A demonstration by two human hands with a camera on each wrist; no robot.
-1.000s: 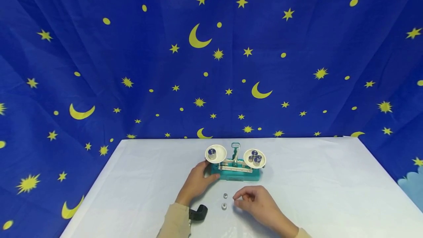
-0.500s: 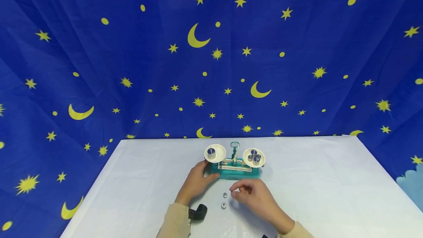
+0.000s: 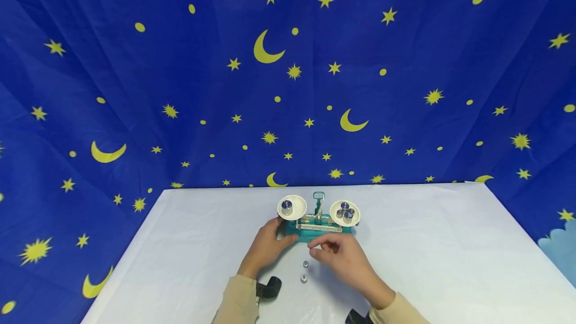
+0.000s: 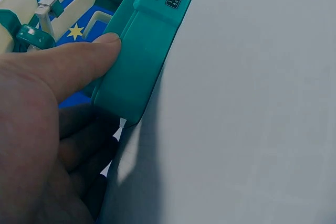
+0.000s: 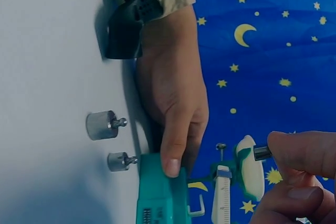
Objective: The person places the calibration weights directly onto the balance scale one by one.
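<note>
A teal tray balance (image 3: 299, 237) stands toward the back of the white table. My left hand (image 3: 264, 249) grips the left end of its base; the left wrist view shows the thumb (image 4: 92, 64) on top and the fingers curled around the end. Between thumb and index finger, my right hand (image 3: 348, 260) pinches a small metal weight (image 5: 262, 153), held in front of the base. A single larger weight (image 3: 287, 208) sits in the left pan (image 3: 299, 210), and several weights (image 3: 348, 217) share the right pan (image 3: 335, 207).
Two loose knobbed weights, a smaller one (image 3: 305, 264) and a larger one (image 3: 304, 278), stand on the table (image 3: 427, 249) in front of the balance. Black wrist cameras are strapped at both sleeves. Blue star-and-moon cloth (image 3: 216, 89) hangs behind the table.
My right hand has moved forward and slightly left, past the two loose weights to the front of the balance base, still pinching its small weight. The left hand keeps its grip.
</note>
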